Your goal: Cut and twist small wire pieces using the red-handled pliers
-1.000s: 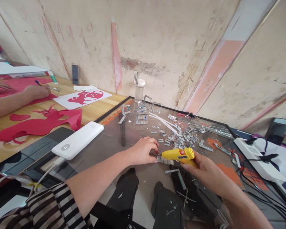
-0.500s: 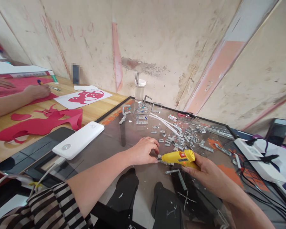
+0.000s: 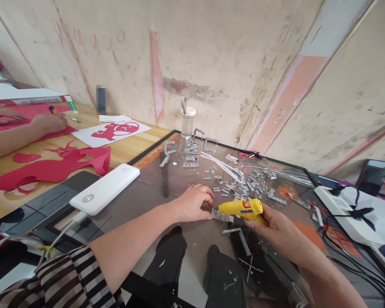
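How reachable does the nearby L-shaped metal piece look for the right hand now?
Probably not to grasp: the right hand holds the yellow glue gun, though the L-shaped metal piece lies close by, uncovered.

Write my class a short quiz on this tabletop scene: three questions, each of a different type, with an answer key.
1. What does the right hand hold?
A) scissors
B) a glue gun
C) a jar
2. True or false: the red cutout by the wall lies on a white sheet.
3. Fill in: the glue gun's tip points toward the ____ hand.

Key
1. B
2. True
3. left hand
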Tool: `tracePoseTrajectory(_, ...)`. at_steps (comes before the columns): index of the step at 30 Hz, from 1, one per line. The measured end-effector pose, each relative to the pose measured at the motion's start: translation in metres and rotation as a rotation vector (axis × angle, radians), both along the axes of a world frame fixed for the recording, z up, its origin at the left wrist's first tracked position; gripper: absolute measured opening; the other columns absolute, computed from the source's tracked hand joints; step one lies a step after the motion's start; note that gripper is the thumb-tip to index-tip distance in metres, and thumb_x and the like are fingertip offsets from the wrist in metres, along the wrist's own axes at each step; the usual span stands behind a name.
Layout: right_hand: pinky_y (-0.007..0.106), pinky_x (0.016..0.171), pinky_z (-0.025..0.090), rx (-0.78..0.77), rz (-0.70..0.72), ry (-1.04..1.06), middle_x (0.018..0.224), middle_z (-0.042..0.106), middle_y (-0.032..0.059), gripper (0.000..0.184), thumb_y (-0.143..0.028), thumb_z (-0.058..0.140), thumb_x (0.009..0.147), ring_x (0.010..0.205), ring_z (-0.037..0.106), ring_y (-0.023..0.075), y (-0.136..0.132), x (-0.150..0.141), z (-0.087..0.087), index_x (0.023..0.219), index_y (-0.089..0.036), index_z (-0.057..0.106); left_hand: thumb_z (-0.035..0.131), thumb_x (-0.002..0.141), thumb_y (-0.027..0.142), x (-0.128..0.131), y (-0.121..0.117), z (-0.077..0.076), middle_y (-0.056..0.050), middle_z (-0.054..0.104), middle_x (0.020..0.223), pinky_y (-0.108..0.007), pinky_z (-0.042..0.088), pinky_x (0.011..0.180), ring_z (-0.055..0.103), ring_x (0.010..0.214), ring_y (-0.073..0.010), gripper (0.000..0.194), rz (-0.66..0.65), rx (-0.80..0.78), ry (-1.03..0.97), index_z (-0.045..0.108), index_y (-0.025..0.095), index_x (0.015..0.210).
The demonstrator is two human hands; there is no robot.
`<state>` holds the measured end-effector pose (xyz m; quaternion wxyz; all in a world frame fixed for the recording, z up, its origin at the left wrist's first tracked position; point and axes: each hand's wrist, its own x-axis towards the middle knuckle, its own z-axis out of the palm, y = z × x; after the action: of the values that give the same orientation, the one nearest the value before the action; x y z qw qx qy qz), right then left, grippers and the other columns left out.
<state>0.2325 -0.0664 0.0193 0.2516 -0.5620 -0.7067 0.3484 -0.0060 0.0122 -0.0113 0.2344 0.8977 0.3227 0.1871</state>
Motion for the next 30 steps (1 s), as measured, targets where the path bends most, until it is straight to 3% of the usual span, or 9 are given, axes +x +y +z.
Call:
tracePoseTrajectory(10, 0.031, 0.079, 0.047, -0.062, 0.000, 0.057, 0.098, 0.065, 0.0058, 0.032, -0.039, 0.056, 0.077, 0.092, 0.058, 0.0230, -0.006, 0.003, 0.009, 0.102, -0.018, 0.056, 0.069, 0.063, 0.029, 0.000, 0.000, 0.000, -0.001, 0.057, 0.107, -0.037, 0.033, 0.092, 0.048, 0.104, -0.0228, 0.015, 0.006, 0.004, 0.000, 0.065, 0.023, 0.077)
tracePoseTrajectory(15, 0.025, 0.051, 0.045, -0.127, -0.233, 0.137, 0.077, 0.063, 0.0039, 0.043, -0.049, 0.059, 0.071, 0.059, 0.057, 0.0157, -0.010, 0.030, 0.024, 0.102, -0.019, 0.055, 0.068, 0.064, 0.030, -0.001, 0.001, -0.001, -0.002, 0.056, 0.108, -0.037, 0.032, 0.092, 0.047, 0.105, -0.0223, 0.015, 0.004, -0.021, -0.010, 0.063, 0.023, 0.077)
tracePoseTrajectory(17, 0.026, 0.048, 0.043, -0.100, -0.342, 0.253, 0.081, 0.062, 0.0047, 0.050, -0.047, 0.059, 0.072, 0.057, 0.056, 0.0151, -0.012, 0.048, 0.030, 0.114, -0.023, 0.048, 0.068, 0.065, 0.030, -0.001, 0.002, -0.002, -0.002, 0.056, 0.109, -0.037, 0.032, 0.092, 0.046, 0.106, -0.0221, 0.015, -0.002, -0.027, -0.014, 0.063, 0.023, 0.077)
tracePoseTrajectory(19, 0.027, 0.047, 0.040, -0.099, -0.465, 0.292, 0.073, 0.061, 0.0061, 0.041, -0.044, 0.058, 0.074, 0.052, 0.055, 0.0148, -0.013, 0.070, 0.033, 0.107, -0.021, 0.052, 0.067, 0.065, 0.030, -0.001, 0.002, -0.003, -0.002, 0.055, 0.110, -0.038, 0.032, 0.092, 0.045, 0.107, -0.0222, 0.015, -0.006, -0.030, -0.017, 0.063, 0.023, 0.078)
tracePoseTrajectory(24, 0.025, 0.049, 0.043, -0.152, -0.792, 0.325, 0.064, 0.062, 0.0031, 0.027, -0.034, 0.069, 0.064, 0.055, 0.059, 0.0153, -0.013, 0.124, 0.018, 0.084, -0.021, 0.058, 0.065, 0.067, 0.032, -0.002, 0.002, -0.003, -0.002, 0.054, 0.111, -0.039, 0.030, 0.093, 0.045, 0.108, -0.0227, 0.014, -0.018, -0.037, -0.014, 0.063, 0.023, 0.078)
tracePoseTrajectory(30, 0.024, 0.049, 0.045, -0.252, -0.774, 0.265, 0.057, 0.063, 0.0016, 0.020, -0.032, 0.069, 0.061, 0.052, 0.059, 0.0160, -0.013, 0.143, -0.003, 0.075, -0.019, 0.061, 0.065, 0.066, 0.030, -0.002, 0.002, 0.000, -0.003, 0.054, 0.113, -0.039, 0.029, 0.093, 0.044, 0.109, -0.0236, 0.014, -0.014, -0.060, -0.001, 0.063, 0.023, 0.078)
